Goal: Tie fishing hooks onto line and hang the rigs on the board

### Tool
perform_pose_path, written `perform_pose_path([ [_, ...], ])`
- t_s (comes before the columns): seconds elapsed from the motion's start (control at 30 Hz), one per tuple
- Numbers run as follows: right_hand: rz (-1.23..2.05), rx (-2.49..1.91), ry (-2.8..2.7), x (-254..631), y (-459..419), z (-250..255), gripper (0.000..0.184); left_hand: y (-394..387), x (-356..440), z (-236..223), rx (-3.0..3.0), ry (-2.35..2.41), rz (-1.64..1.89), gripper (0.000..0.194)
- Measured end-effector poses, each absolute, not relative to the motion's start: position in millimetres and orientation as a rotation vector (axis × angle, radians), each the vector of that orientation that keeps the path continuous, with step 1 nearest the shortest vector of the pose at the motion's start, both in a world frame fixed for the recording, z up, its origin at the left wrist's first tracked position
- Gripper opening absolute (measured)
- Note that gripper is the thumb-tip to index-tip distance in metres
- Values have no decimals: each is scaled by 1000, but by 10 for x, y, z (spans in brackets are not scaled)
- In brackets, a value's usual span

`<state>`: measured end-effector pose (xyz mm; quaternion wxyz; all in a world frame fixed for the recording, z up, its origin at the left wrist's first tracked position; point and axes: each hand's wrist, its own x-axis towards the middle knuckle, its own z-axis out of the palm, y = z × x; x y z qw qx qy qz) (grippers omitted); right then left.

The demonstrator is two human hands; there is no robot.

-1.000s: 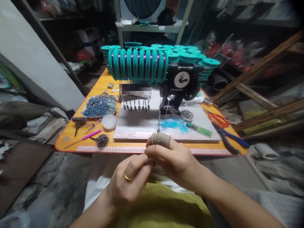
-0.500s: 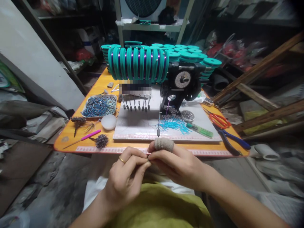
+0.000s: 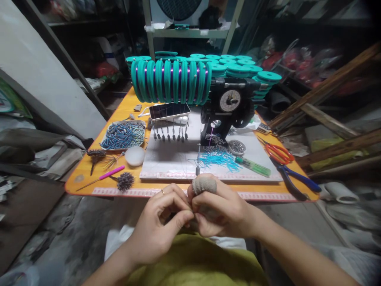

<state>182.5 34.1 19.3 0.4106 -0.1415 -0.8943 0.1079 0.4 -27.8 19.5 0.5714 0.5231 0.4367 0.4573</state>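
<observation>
Both hands meet at the table's front edge, fingertips together. My left hand (image 3: 166, 222), with a ring on one finger, pinches something too small to make out. Close against it, my right hand (image 3: 218, 208) is also closed; a grey knitted finger sleeve (image 3: 204, 185) covers one finger. What lies between the fingertips is hidden. Just beyond them hangs a dark weight on a small spring (image 3: 197, 169). A row of several similar weights (image 3: 169, 137) hangs under a rack of green spools wound with purple thread (image 3: 172, 81), fixed to a black machine with a dial (image 3: 229, 101).
A white board (image 3: 166, 159) lies on the orange table (image 3: 74, 174). On the left are a tray of blue pieces (image 3: 122, 135), a white dome (image 3: 135, 156) and a pink-handled hook (image 3: 111, 172). Blue strands (image 3: 222, 159), a green tube (image 3: 253, 167), red scissors (image 3: 279, 154) and blue-handled pliers (image 3: 300, 180) lie right.
My fingers have shifted: the left thumb now reaches further toward the right hand, and the right fingers are curled more tightly. The view has moved slightly.
</observation>
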Motion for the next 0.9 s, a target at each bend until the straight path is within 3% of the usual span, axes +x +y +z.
perform_pose_path([
  [0.23,117,-440,-2232,1803,282,140,20,-283,45,161,1156,1069,1161,19],
  [0.33,60,-545,-2166,1769,269,141,19,-335,93,110,1126,1220,1464,9],
  [0.43,84,-646,-2105,1769,252,147,15,-373,139,9,909,1248,1734,14],
  [0.63,126,-588,-2119,1818,216,157,12,-325,245,-4,455,959,1089,39],
  [0.9,129,-596,-2123,1802,171,155,9,-190,271,127,248,812,1185,38],
])
